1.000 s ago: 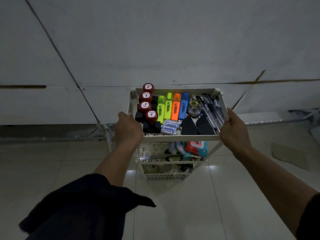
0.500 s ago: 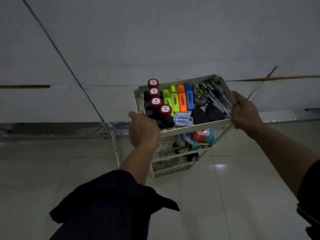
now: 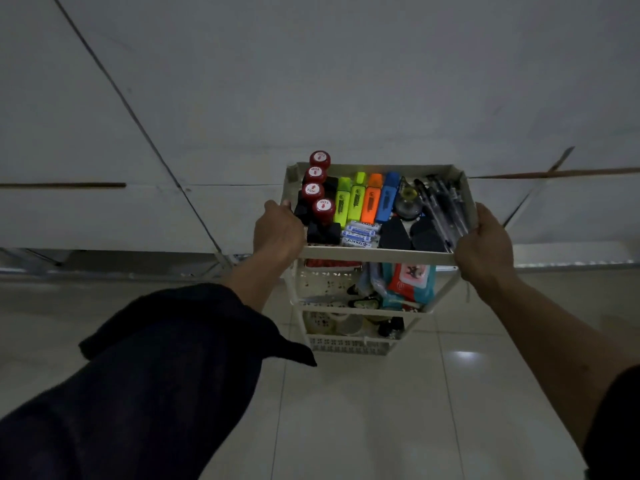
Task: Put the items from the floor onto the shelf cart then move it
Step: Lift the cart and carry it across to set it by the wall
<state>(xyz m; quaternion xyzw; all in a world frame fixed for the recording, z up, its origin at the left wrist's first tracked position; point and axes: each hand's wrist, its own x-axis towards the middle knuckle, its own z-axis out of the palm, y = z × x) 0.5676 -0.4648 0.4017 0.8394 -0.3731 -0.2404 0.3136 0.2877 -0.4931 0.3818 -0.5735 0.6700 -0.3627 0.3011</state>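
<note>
A cream three-tier shelf cart (image 3: 377, 255) stands on the tiled floor in front of me. Its top tray holds red-capped stamps (image 3: 322, 210), coloured highlighters (image 3: 365, 199), batteries (image 3: 360, 234), black clips and pens (image 3: 445, 206). My left hand (image 3: 277, 230) grips the tray's front left corner. My right hand (image 3: 483, 245) grips the front right corner. A red and teal wipes packet (image 3: 410, 282) lies on the middle tier. The bottom tier holds tape rolls, partly hidden.
A white panelled wall (image 3: 311, 81) with dark seams rises directly behind the cart. Glossy pale floor tiles (image 3: 381, 410) spread between me and the cart. Thin metal frame legs (image 3: 221, 261) run along the wall base at left.
The cart has swung from a tilted angle back to square with me and shifted right in view. Both hands kept their grip on the top tray.
</note>
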